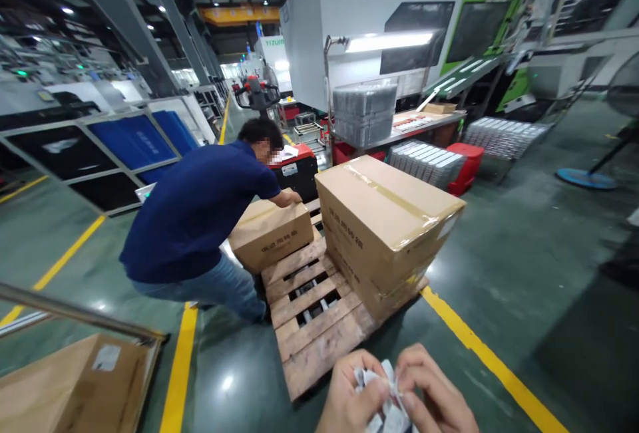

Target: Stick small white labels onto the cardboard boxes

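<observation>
Low in the view, right of the middle, my left hand (pixel 352 393) and my right hand (pixel 432 390) are close together. Between them is a crumpled whitish-grey piece (pixel 392 413), perhaps paper or cloth, pinched in the fingers of both hands. Its lower end is cut off by the frame's bottom edge. Beyond my hands lies a wooden pallet (pixel 319 340) with large taped cardboard boxes (pixel 384 213) stacked on its right side. Neither hand touches the pallet or the boxes.
A person in a dark blue shirt (pixel 194 213) bends over a smaller cardboard box (pixel 274 240) at the pallet's left. A framed cart with a carton (pixel 60 386) stands lower left. Behind are a pallet truck (pixel 294 173), machines and stacked trays (pixel 424 163).
</observation>
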Demonstrator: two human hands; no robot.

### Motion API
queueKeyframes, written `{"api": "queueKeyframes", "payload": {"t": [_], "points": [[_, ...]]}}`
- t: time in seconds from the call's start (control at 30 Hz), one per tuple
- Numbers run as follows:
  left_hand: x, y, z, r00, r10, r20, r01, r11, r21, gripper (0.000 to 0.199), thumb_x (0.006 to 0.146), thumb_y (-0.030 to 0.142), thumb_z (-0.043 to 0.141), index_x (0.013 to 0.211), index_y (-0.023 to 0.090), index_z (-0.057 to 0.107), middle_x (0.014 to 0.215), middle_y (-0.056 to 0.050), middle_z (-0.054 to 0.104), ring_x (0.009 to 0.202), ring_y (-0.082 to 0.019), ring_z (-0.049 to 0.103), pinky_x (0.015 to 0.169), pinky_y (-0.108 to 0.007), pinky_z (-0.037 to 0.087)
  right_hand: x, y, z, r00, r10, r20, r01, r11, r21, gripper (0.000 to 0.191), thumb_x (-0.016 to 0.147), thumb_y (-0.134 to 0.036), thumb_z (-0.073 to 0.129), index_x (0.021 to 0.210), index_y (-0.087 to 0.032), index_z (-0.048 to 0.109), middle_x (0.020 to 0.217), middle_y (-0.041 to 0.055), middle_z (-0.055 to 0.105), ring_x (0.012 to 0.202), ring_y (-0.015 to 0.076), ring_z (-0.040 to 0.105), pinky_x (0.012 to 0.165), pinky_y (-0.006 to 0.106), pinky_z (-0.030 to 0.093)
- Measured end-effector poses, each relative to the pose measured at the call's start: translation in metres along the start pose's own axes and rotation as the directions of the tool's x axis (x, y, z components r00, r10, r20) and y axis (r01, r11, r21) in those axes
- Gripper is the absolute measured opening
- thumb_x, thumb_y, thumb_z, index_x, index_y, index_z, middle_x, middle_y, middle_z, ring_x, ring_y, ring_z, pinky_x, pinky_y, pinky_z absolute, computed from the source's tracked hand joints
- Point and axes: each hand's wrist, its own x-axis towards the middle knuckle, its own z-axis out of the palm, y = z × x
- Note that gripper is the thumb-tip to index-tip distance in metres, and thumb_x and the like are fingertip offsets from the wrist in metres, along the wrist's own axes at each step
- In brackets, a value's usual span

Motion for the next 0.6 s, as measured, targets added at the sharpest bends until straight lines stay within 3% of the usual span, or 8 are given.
{"api": "queueKeyframes", "payload": {"t": [0.17,0.23,0.33,0.47,0.6], "points": [[0.026,-0.021,0.069,0.996,0.052,0.076,-0.044,0.994,-0.099,0.045,0.062,0.055,0.070,0.070,0.015,0.051,0.052,0.005,0.041,0.047,-0.005,0.029,0.048,-0.022,0.021,-0.006,-0.002,-0.079,0.984,-0.167,0.055,0.175,0.966,-0.188,0.013,0.085,-0.013,0.050,0.094,-0.021,0.054,0.079,0.0039,0.055,0.074,0.0160,0.056,0.066,0.027,0.050],[0.040,-0.035,0.099,0.990,0.073,0.118,-0.047,0.976,-0.214,0.042,0.061,0.052,0.072,0.070,0.016,0.050,0.053,0.005,0.044,0.047,-0.005,0.030,0.049,-0.022,0.021,-0.013,0.001,-0.116,0.987,-0.158,0.039,0.163,0.947,-0.277,0.030,0.083,-0.014,0.054,0.112,-0.021,0.050,0.085,0.0048,0.060,0.077,0.0163,0.060,0.069,0.025,0.052],[0.062,-0.054,0.141,0.981,0.130,0.147,-0.063,0.917,-0.395,0.042,0.059,0.051,0.073,0.067,0.018,0.049,0.054,0.004,0.046,0.047,-0.005,0.033,0.048,-0.021,0.021,-0.026,0.006,-0.168,0.998,-0.056,-0.021,0.045,0.931,-0.361,0.047,0.084,-0.022,0.055,0.128,-0.022,0.040,0.098,0.0065,0.064,0.086,0.0165,0.064,0.075,0.022,0.053],[0.083,-0.076,0.184,0.970,0.205,0.128,-0.112,0.851,-0.513,0.043,0.060,0.056,0.070,0.067,0.018,0.049,0.054,0.005,0.045,0.046,-0.005,0.032,0.048,-0.020,0.021,-0.031,0.009,-0.221,0.998,0.046,-0.034,-0.054,0.955,-0.292,0.028,0.088,-0.022,0.050,0.116,-0.028,0.051,0.091,0.0004,0.065,0.082,0.0118,0.064,0.071,0.016,0.052],[0.094,-0.086,0.214,0.949,0.274,0.158,-0.170,0.863,-0.477,0.038,0.060,0.046,0.074,0.065,0.019,0.048,0.055,0.004,0.049,0.047,-0.007,0.038,0.049,-0.021,0.025,-0.031,0.007,-0.250,0.989,0.094,0.113,-0.066,0.971,-0.229,0.011,0.088,-0.025,0.050,0.096,-0.024,0.058,0.079,-0.0009,0.063,0.069,0.0106,0.061,0.062,0.017,0.051]]}}
